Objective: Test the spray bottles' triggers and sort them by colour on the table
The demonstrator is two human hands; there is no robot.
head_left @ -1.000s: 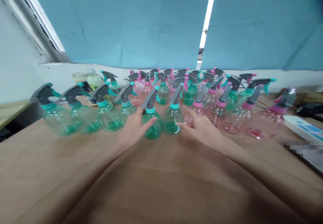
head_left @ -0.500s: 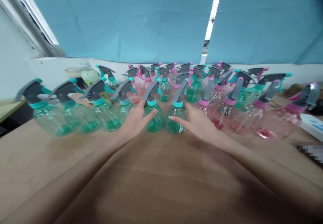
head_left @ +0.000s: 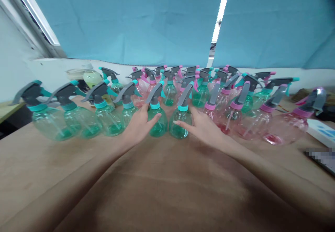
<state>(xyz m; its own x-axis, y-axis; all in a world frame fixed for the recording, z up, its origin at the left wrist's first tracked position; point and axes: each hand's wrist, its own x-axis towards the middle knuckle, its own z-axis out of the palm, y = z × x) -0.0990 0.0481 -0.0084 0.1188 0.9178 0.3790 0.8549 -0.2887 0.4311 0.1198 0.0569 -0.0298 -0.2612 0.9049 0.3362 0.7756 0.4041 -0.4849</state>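
My left hand [head_left: 139,124] is closed around the left side of a green spray bottle [head_left: 160,125], its thumb across the front. Around the right side of a second green spray bottle [head_left: 176,129] is my right hand [head_left: 205,125], thumb laid over the clear body. Both bottles stand upright on the wooden table [head_left: 157,183], a narrow gap between them, with grey triggers and turquoise collars. Most of my fingers are hidden behind the bottles. To the left runs a row of green spray bottles [head_left: 112,122]; to the right, pink spray bottles [head_left: 253,122] continue it.
More pink and green spray bottles [head_left: 201,94] crowd behind the front row. A pale green bottle [head_left: 92,77] stands at the back left. At the right edge lie a white box [head_left: 321,132] and a dark flat object [head_left: 320,158], partly blurred out. A blue curtain [head_left: 143,22] hangs behind.
The view has shifted very slightly, so everything sits a little further left. Both hands keep the same hold on the two green spray bottles.
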